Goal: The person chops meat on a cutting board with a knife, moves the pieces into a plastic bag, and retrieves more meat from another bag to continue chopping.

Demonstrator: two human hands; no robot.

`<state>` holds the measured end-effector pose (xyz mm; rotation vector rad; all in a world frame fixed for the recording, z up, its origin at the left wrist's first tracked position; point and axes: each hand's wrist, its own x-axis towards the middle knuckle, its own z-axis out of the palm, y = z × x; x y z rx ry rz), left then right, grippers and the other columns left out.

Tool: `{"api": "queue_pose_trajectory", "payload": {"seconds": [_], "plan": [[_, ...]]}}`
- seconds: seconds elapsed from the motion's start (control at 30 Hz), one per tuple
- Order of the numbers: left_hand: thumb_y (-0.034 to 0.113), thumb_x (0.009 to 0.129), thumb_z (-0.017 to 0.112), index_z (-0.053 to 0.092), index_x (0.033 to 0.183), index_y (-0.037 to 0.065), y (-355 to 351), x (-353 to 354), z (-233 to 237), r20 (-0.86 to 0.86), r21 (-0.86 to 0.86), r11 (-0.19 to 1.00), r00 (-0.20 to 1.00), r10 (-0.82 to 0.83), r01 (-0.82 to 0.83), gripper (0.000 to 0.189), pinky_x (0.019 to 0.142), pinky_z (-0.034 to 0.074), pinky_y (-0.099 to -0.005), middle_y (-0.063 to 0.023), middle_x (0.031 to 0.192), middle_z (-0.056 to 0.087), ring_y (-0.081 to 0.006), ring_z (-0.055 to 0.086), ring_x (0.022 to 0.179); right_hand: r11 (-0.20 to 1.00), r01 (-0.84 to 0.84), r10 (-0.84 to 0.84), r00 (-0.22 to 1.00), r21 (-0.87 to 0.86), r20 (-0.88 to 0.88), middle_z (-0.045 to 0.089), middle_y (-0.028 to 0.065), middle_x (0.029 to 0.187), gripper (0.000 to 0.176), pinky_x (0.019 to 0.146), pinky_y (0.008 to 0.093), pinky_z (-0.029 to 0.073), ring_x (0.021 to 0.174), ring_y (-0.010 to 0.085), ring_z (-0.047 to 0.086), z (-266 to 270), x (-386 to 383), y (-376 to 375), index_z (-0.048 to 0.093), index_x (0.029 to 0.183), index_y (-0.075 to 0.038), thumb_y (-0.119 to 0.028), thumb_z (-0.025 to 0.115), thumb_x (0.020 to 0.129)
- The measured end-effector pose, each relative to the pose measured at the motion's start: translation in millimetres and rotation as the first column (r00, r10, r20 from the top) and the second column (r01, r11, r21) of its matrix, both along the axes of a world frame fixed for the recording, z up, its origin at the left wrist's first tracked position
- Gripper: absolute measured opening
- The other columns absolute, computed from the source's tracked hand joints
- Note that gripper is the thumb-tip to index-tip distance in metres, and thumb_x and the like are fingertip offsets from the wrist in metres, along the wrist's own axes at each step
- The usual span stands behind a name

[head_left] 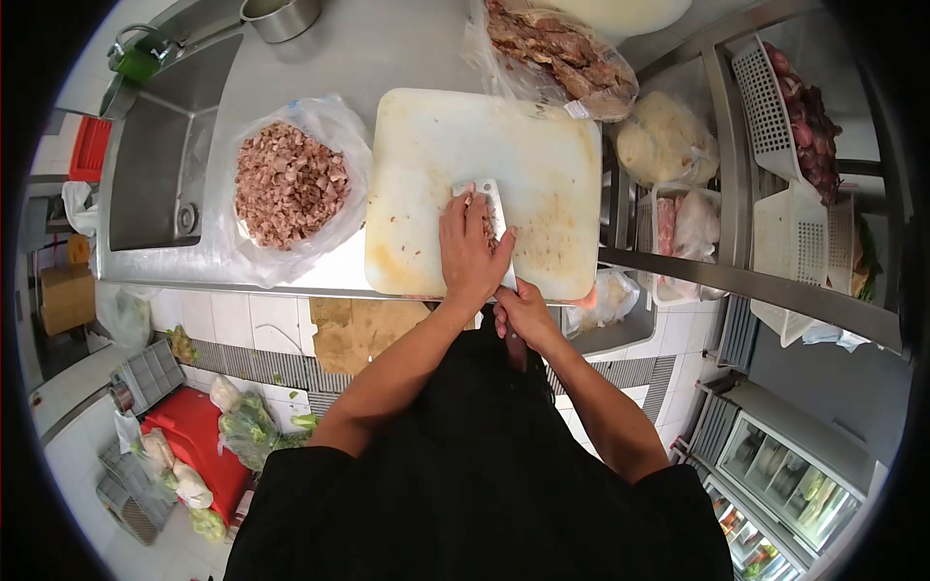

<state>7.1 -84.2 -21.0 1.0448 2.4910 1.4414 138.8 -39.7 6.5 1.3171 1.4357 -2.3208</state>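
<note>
My right hand [523, 317] is wrapped round the dark handle [514, 351] of a knife. Its broad metal blade [490, 194], with holes near the tip, lies low over the white cutting board [417, 136]. Several small bits of chopped meat [491, 229] rest on the blade. Across the blade and the meat lies my left hand [471, 247], fingers stretched out and thumb apart, partly hiding both. Small scraps and brown stains dot the board. Left of it, a clear plastic bag [351, 126] stands open, full of diced meat [289, 184].
A bag of larger cooked-looking meat pieces [557, 58] overlaps the board's far right corner. A sink [165, 165] is set into the steel counter [387, 48] at left, near a metal pot [281, 19]. Metal shelving [765, 276] with baskets stands close on the right.
</note>
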Motion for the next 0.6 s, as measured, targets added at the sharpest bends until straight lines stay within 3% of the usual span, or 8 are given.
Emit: {"api": "queue_pose_trajectory", "payload": {"seconds": [0.1, 0.23, 0.3, 0.47, 0.53, 0.6], "plan": [[0.021, 0.084, 0.078, 0.051, 0.14, -0.001, -4, -7, 7, 0.085, 0.08, 0.995, 0.995, 0.056, -0.062, 0.067, 0.109, 0.04, -0.0546, -0.024, 0.147, 0.044, -0.0453, 0.045, 0.132, 0.996, -0.065, 0.065, 0.998, 0.053, 0.003, 0.053, 0.003, 0.062, 0.016, 0.047, 0.0308, 0.046, 0.048, 0.014, 0.054, 9, -9, 3, 0.059, 0.098, -0.002, -0.016, 0.054, 0.102], [0.018, 0.083, 0.077, 0.052, 0.139, -0.001, -24, -39, 34, -0.047, 0.155, 0.972, 0.982, 0.184, -0.175, 0.065, 0.108, 0.042, -0.0519, -0.0241, 0.145, 0.045, -0.0436, 0.049, 0.128, 0.96, -0.218, 0.229, 0.973, 0.178, -0.041, 0.055, 0.0033, 0.062, 0.02, 0.047, 0.0312, 0.045, 0.047, 0.0138, 0.054, 35, -49, -4, 0.06, 0.095, -0.001, -0.019, 0.057, 0.102], [0.015, 0.085, 0.076, 0.053, 0.138, -0.002, -40, -63, 55, 0.077, 0.264, 0.931, 0.968, 0.24, -0.252, 0.06, 0.108, 0.042, -0.0489, -0.0237, 0.145, 0.045, -0.0421, 0.053, 0.125, 0.938, -0.264, 0.287, 0.955, 0.225, -0.078, 0.055, 0.0031, 0.062, 0.021, 0.047, 0.0317, 0.045, 0.047, 0.0137, 0.054, 55, -78, -11, 0.06, 0.094, -0.001, -0.02, 0.058, 0.101], [0.015, 0.091, 0.071, 0.056, 0.136, -0.002, -85, -152, 75, -0.108, 0.245, 0.829, 0.835, 0.539, -0.503, 0.051, 0.105, 0.044, -0.0469, -0.0243, 0.135, 0.055, -0.04, 0.055, 0.122, 0.836, -0.434, 0.491, 0.865, 0.337, -0.105, 0.057, 0.005, 0.063, 0.027, 0.048, 0.0349, 0.045, 0.047, 0.0149, 0.056, 82, -144, -40, 0.064, 0.101, 0.004, -0.022, 0.058, 0.101], [0.02, 0.094, 0.068, 0.058, 0.135, -0.001, -97, -189, 81, -0.099, 0.238, 0.765, 0.769, 0.632, -0.598, 0.047, 0.105, 0.045, -0.0472, -0.0241, 0.131, 0.058, -0.0404, 0.055, 0.123, 0.811, -0.467, 0.526, 0.846, 0.351, -0.09, 0.059, 0.0059, 0.064, 0.03, 0.049, 0.0351, 0.046, 0.048, 0.0154, 0.057, 92, -151, -43, 0.065, 0.108, 0.005, -0.024, 0.057, 0.1], [0.025, 0.095, 0.066, 0.058, 0.136, -0.001, -112, -228, 69, -0.022, 0.201, 0.79, 0.804, 0.595, -0.579, 0.048, 0.107, 0.042, -0.0486, -0.0238, 0.133, 0.057, -0.04, 0.055, 0.124, 0.796, -0.499, 0.551, 0.832, 0.341, -0.069, 0.055, 0.0016, 0.065, 0.029, 0.051, 0.0317, 0.046, 0.049, 0.0118, 0.054, 94, -149, -43, 0.063, 0.11, 0.003, -0.024, 0.059, 0.101]]}}
